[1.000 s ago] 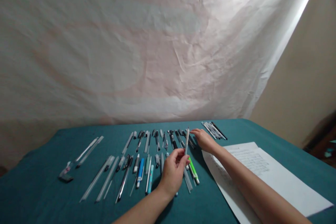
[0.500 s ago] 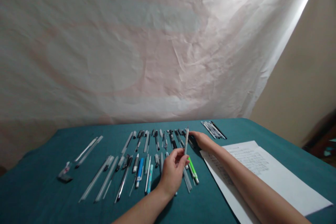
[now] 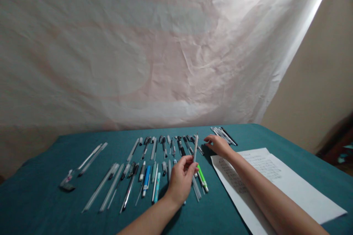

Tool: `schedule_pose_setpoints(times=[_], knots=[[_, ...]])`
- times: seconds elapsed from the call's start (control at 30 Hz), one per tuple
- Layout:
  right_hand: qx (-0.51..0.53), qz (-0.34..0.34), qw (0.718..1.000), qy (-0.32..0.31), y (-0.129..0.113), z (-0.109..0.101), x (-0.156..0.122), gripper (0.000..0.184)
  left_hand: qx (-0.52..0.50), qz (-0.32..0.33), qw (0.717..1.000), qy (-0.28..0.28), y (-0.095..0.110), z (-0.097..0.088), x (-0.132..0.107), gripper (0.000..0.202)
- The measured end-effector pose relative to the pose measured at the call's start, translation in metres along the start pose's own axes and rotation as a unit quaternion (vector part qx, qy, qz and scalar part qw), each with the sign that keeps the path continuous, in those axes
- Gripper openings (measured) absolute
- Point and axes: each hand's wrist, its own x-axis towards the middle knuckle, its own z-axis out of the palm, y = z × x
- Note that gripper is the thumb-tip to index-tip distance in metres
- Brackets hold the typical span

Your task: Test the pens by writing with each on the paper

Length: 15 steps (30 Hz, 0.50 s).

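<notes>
My left hand (image 3: 180,180) pinches a slim white pen (image 3: 196,147) between thumb and fingers, its narrow tip pointing up. To the right, my right hand (image 3: 219,145) hovers low over the cloth with fingers loosely bent and apart, and I see nothing in them. Dark pen parts (image 3: 200,150) lie just left of its fingertips. Below the white pen a bright green pen (image 3: 202,177) rests on the cloth, partly behind my left hand. Left of that hand lie a turquoise pen (image 3: 157,187) and a blue pen (image 3: 146,180).
Clear barrels, caps and refills form two rows on the green cloth (image 3: 41,205). Several pens (image 3: 224,136) lie together at the back right. Handwritten sheets (image 3: 292,187) lie under my right forearm. A clear barrel (image 3: 93,158) and a small dark piece (image 3: 67,186) are at left.
My right hand has drawn away to the right from the dark pen parts, and its fingers have spread. My left hand holds the white pen in nearly the same place.
</notes>
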Motion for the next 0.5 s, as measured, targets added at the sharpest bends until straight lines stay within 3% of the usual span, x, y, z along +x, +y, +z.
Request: schedule_pose_setpoints(times=[0.27, 0.5], knots=[[-0.036, -0.007, 0.999, -0.035, 0.000, 0.002, -0.001, 0.021, 0.004, -0.002, 1.000, -0.001, 0.000, 0.001, -0.001, 0.026], [-0.009, 0.014, 1.000, 0.006, -0.007, -0.009, -0.002, 0.027, 0.012, 0.007, 1.000, -0.002, 0.001, 0.003, -0.002, 0.026]])
